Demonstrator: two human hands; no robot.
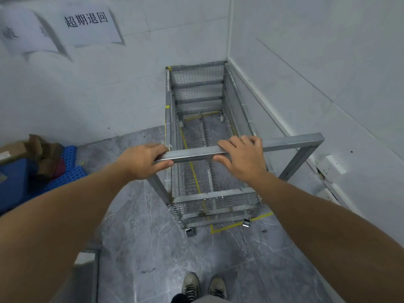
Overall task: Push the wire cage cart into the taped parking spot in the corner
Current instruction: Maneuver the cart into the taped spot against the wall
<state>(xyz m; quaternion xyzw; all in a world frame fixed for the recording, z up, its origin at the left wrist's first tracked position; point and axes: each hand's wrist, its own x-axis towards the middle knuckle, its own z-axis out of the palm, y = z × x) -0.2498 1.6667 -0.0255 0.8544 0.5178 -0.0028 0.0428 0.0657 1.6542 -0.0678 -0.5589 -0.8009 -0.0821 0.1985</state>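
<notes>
Head view, both hands (144,160) gripping cart handle (290,142)

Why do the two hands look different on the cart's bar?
The left hand grips the bar's left end, thumb underneath; the right hand sits nearer the middle. The left hand's fingers curl round the bar; the right hand's fingers drape over the top. Both hold the same bar.

Matt grey metal cart (197,99), glossy marbled floor tiles (166,248).
</notes>
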